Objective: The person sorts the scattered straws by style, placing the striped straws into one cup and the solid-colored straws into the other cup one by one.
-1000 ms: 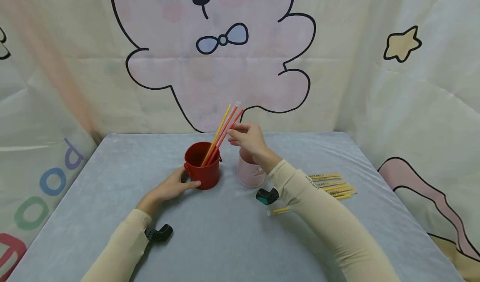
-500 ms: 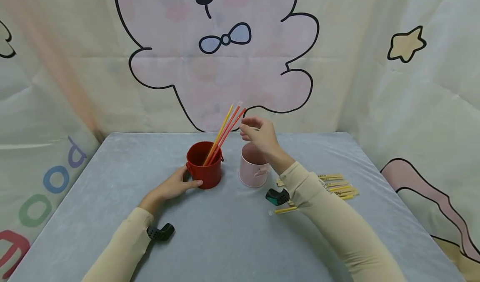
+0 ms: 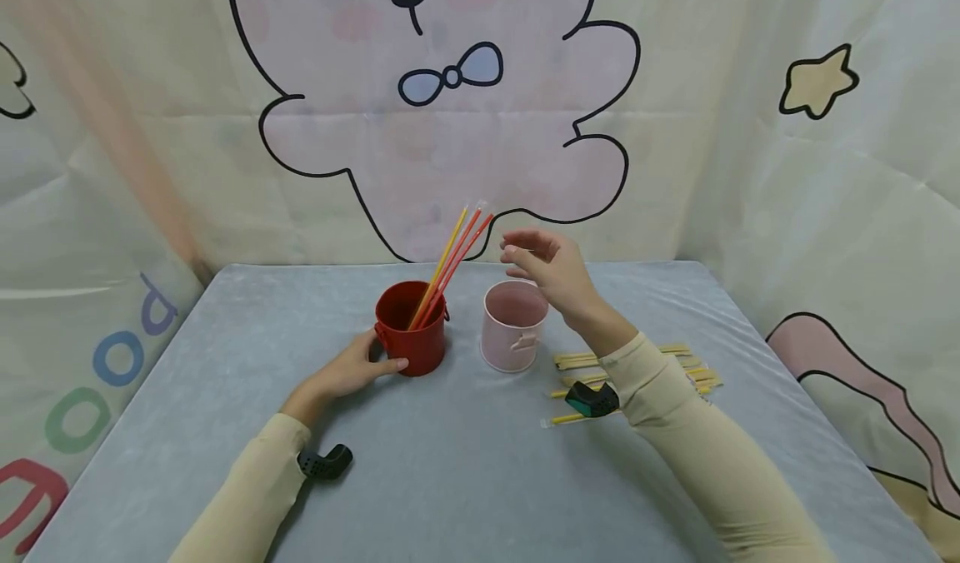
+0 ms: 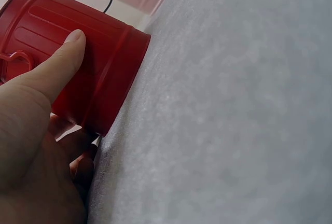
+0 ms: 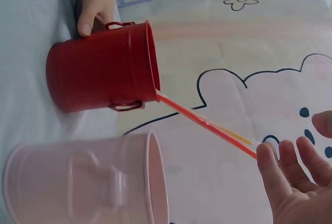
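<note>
My left hand (image 3: 341,377) holds the red bucket (image 3: 414,351) low on its left side. In the left wrist view the thumb (image 4: 65,60) lies along the bucket's wall, with the other fingers partly hidden behind it. Two red straws and a yellow one (image 3: 454,238), seemingly in clear wrappers, lean to the right out of the red bucket. My right hand (image 3: 558,278) hangs in the air above and right of the pink bucket (image 3: 504,342), fingers loosely bent and nothing between them. In the right wrist view its fingertips (image 5: 267,154) appear near the straw ends.
Several wrapped yellow straws (image 3: 577,361) lie on the table right of the pink bucket, partly covered by my right forearm. A grey-blue cloth (image 3: 450,480) covers the table. Behind it hangs a printed curtain (image 3: 465,146) with a cartoon bear.
My right hand has moved right, away from the straws in the red bucket, and its fingers have spread apart. The left hand still holds the red bucket in place.
</note>
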Demonstrator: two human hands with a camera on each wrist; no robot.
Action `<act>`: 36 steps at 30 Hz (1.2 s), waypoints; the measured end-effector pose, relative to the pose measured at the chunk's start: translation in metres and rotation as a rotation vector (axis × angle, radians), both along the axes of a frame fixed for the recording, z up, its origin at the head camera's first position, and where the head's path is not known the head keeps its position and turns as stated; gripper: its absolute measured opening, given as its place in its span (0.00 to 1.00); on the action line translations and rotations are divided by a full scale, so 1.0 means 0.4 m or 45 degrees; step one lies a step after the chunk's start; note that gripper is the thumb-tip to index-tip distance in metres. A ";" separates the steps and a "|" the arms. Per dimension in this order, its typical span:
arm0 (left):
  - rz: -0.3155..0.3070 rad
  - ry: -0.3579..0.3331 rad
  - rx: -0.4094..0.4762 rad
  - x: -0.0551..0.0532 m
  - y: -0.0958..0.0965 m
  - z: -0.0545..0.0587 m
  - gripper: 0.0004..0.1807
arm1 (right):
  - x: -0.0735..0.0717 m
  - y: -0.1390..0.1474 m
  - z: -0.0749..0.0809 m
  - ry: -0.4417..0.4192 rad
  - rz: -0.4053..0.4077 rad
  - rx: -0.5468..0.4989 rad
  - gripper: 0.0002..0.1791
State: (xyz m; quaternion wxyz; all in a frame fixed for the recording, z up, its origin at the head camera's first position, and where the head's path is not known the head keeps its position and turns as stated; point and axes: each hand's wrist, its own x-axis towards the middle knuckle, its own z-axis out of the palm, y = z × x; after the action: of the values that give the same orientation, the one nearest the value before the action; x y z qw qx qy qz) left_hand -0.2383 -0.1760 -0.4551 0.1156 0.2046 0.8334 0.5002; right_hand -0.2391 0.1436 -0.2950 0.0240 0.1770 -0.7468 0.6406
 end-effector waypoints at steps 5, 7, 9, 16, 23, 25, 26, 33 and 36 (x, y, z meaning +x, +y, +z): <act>-0.005 0.006 0.002 0.001 0.001 0.002 0.40 | 0.024 0.054 0.003 0.026 0.078 0.005 0.16; -0.002 0.006 -0.002 0.002 0.001 0.003 0.40 | 0.033 0.078 -0.001 0.027 0.120 -0.003 0.16; -0.003 0.005 -0.011 0.003 0.001 0.004 0.40 | 0.043 0.105 -0.008 0.028 0.155 -0.001 0.14; 0.003 -0.007 -0.021 -0.003 0.000 0.010 0.42 | 0.068 0.188 -0.044 0.032 0.189 0.082 0.13; 0.014 -0.023 -0.045 -0.010 0.000 0.015 0.44 | 0.085 0.279 -0.088 -0.021 0.234 0.181 0.15; 0.006 -0.013 -0.035 -0.011 0.000 0.013 0.43 | 0.086 0.312 -0.104 -0.031 0.257 0.212 0.15; 0.004 -0.009 -0.030 -0.010 0.000 0.011 0.43 | 0.086 0.329 -0.112 -0.038 0.270 0.227 0.15; -0.006 0.009 -0.012 -0.002 -0.003 -0.003 0.41 | 0.079 0.422 -0.164 -0.127 0.331 0.477 0.17; -0.001 -0.006 0.006 -0.003 -0.005 0.000 0.41 | 0.076 0.451 -0.181 -0.134 0.388 0.529 0.17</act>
State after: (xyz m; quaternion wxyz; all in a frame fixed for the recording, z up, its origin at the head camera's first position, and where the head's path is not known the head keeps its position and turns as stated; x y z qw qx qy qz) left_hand -0.2395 -0.1781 -0.4552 0.1173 0.2038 0.8320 0.5025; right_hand -0.2088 0.3241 -0.3672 -0.1485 0.2550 -0.8273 0.4780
